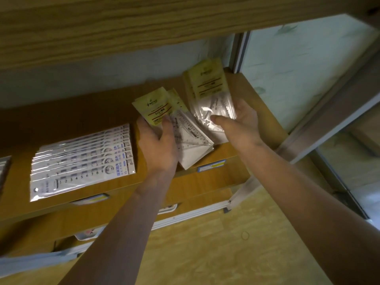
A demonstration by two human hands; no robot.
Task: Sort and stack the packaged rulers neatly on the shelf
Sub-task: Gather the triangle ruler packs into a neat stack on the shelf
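On the wooden shelf (86, 116) two bundles of yellow-topped set-square packs stand side by side. My left hand (157, 145) grips the left bundle (174, 120), thumb on its clear front, and the bundle tilts to the left. My right hand (239, 122) holds the right bundle (207, 89), thumb pressed on the shiny plastic and fingers behind it. A fanned row of several straight-ruler packs (82, 161) lies flat at the shelf's left, apart from both hands.
An upper wooden shelf board (144, 23) overhangs close above. Price labels (211, 166) sit on the shelf's front edge. Lower shelves (195, 200) show below, with more packs at the lower left (30, 262). A metal upright (239, 52) and the wood-pattern floor (226, 243) lie to the right.
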